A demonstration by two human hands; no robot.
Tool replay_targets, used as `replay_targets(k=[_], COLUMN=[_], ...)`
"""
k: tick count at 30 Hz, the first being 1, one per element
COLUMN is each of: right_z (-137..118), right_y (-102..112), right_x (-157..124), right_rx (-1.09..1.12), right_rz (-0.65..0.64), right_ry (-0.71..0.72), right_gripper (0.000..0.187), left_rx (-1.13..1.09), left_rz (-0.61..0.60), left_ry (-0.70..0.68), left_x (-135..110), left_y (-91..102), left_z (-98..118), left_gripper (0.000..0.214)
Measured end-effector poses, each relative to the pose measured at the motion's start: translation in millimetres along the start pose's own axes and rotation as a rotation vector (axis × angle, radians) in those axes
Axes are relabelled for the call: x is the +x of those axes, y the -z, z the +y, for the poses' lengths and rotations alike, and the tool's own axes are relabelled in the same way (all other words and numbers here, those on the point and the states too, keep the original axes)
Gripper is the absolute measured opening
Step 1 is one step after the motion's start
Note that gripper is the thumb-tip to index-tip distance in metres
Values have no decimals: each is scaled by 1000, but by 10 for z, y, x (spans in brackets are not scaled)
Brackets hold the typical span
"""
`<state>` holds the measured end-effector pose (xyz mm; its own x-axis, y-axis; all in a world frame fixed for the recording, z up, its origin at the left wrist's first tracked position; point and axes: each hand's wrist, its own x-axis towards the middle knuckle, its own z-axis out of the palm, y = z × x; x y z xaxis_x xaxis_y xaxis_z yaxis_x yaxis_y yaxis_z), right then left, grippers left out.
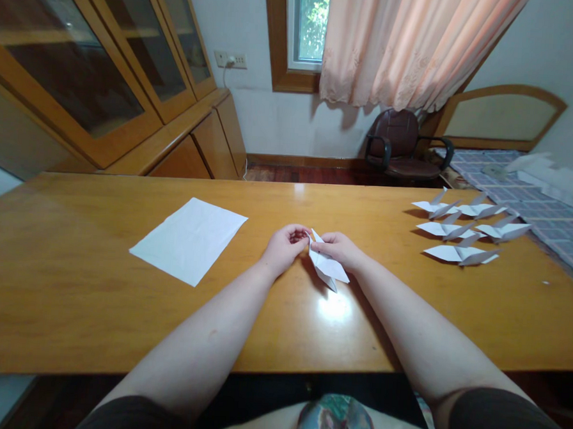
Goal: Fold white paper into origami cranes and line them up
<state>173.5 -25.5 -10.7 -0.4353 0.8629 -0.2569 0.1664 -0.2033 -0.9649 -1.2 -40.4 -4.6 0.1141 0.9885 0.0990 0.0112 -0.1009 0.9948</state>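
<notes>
A folded white paper crane (328, 265) is held between my two hands above the middle of the table. My right hand (338, 248) pinches its body from the right, thumb on top. My left hand (287, 245) is closed at the crane's far left end, its thumb and fingertips pressed together on a narrow folded point. The crane's wings stretch toward me, tilted down to the right. Part of the far end is hidden by my fingers.
A flat white paper sheet (189, 240) lies on the wooden table (72, 280) to the left. Several finished paper cranes (461, 253) stand grouped at the right. Beyond the table are a glass-door cabinet (176, 116), an office chair (400, 143) and a bed (523, 188).
</notes>
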Motion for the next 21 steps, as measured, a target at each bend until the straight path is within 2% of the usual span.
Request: replay_targets(k=[6, 21], right_z=[-33, -61], right_y=[-18, -26], right_x=[-11, -18], right_rx=[-43, -100], right_rz=[40, 86], right_ry=[3, 45], right_gripper=[44, 44], left_rx=[221, 454], left_rz=[24, 46], left_ry=[-54, -164], left_x=[-24, -38], left_y=[37, 56], left_z=[13, 40], left_gripper=[9, 5])
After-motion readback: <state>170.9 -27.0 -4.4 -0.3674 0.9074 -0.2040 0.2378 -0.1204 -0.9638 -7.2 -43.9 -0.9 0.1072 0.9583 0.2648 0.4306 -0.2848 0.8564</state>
